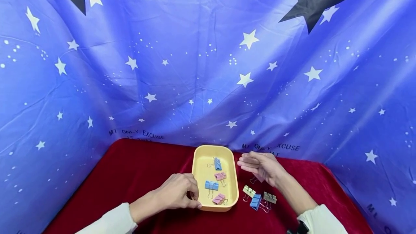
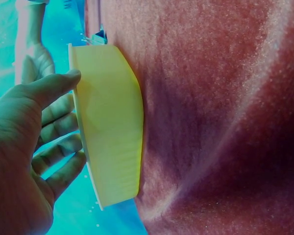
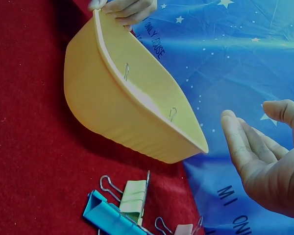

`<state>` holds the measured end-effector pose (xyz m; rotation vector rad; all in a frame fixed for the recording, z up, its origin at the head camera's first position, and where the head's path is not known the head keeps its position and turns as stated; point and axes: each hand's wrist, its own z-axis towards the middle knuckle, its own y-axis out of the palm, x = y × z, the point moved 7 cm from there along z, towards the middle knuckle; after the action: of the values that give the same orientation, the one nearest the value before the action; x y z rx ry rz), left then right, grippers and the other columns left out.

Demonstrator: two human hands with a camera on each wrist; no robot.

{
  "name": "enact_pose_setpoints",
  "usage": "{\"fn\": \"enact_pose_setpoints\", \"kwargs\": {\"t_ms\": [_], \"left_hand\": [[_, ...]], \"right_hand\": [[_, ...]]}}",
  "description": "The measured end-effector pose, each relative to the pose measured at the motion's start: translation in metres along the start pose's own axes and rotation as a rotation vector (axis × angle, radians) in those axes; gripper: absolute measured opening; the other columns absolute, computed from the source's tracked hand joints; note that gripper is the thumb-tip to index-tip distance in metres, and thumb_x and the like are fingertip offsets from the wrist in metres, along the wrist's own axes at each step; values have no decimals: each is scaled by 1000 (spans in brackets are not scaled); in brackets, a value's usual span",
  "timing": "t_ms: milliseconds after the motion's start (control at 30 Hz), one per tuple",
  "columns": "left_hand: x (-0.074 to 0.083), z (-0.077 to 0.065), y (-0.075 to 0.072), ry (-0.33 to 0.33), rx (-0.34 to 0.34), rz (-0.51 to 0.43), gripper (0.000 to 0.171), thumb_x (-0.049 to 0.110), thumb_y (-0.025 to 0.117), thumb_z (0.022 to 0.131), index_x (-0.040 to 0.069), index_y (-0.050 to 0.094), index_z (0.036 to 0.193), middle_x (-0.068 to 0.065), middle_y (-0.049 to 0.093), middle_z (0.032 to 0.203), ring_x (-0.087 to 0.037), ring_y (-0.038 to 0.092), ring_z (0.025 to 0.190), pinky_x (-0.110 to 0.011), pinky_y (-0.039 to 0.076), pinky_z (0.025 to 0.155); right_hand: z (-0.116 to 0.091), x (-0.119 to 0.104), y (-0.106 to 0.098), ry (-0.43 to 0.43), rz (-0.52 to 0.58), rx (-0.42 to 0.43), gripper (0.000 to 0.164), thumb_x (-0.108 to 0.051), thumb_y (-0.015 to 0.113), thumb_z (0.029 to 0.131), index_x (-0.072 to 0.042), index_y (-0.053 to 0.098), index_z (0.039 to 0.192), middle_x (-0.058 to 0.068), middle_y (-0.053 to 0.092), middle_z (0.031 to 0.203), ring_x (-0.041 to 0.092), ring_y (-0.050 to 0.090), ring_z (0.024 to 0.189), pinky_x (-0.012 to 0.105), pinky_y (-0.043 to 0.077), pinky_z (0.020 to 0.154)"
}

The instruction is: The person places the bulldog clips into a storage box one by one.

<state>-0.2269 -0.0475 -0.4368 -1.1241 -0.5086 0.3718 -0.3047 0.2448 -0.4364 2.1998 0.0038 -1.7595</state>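
A yellow plastic bin (image 1: 235,190) lies on the red cloth. Inside it are several binder clips, among them a blue binder clip (image 1: 211,185) and a pink binder clip (image 1: 220,176). My left hand (image 1: 178,190) holds the bin's near left corner, its thumb on the rim. Right of the bin, my right hand (image 1: 264,167) hovers with fingers extended and nothing in it. A pink binder clip (image 3: 183,229) lies below that hand, mostly hidden by it in the head view. Closer to me sit a pale yellow binder clip (image 1: 249,190), a blue binder clip (image 1: 255,202) and a dull yellowish binder clip (image 1: 270,197).
Red velvety cloth (image 1: 136,165) covers the table. A blue curtain (image 1: 195,64) printed with stars and lettering hangs behind the table and along both sides. The loose clips lie close together by the bin's right side, wire handles sticking out.
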Motion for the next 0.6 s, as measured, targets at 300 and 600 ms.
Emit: {"fn": "enact_pose_setpoints", "kwargs": {"t_ms": [300,600], "left_hand": [[-1,0,-1,45,22,21,26,43,96,86,31,77,73,22,67,74,10,50,78,-7,35,65],[-3,0,-2,99,55,8,25,40,97,85,29,77,75,19,70,76,6,57,81,-8,41,68]], "right_hand": [[-9,-5,-8,-1,-4,-23,28,-13,55,118,-6,82,113,9,87,112,22,86,105,36,66,100],[-20,-3,-24,14,-13,-5,27,-14,57,118,-8,83,114,7,87,113,20,86,105,35,67,99]]}}
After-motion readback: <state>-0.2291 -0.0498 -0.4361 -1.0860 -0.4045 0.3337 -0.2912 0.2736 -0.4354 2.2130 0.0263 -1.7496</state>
